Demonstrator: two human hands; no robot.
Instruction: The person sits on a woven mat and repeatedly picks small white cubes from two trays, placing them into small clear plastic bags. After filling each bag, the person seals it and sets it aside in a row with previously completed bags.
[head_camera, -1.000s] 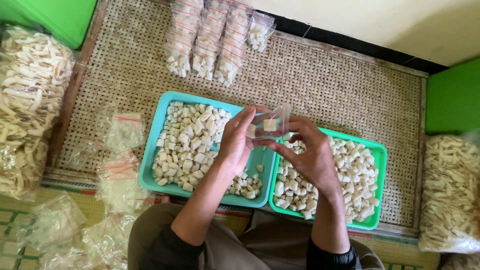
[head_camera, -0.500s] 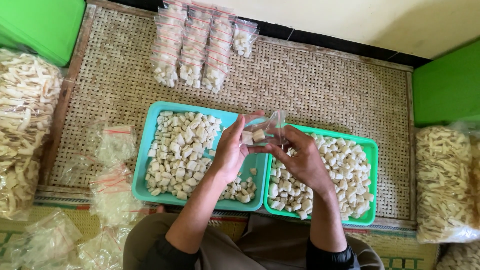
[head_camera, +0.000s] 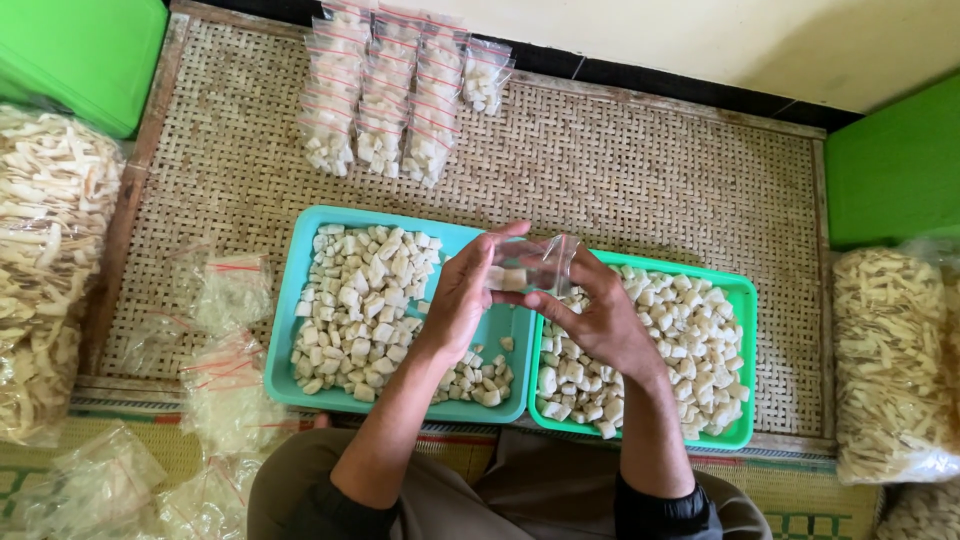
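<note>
A small clear plastic bag (head_camera: 535, 268) is sitting above the seam between two trays, pinched at both sides. It is holding a few pale cubes (head_camera: 505, 279) (near its left end).

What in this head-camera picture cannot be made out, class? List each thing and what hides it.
- Count of pieces in the small clear bag: left hand and right hand cover it.
- Big bag of pale strips: cut by the right edge.
- Blue tray middle: under the left forearm.

Both hands, L (head_camera: 462, 298) & R (head_camera: 598, 318), hold small clear bag (head_camera: 530, 268) w/ cubes over trays (head_camera: 520, 400)
</note>
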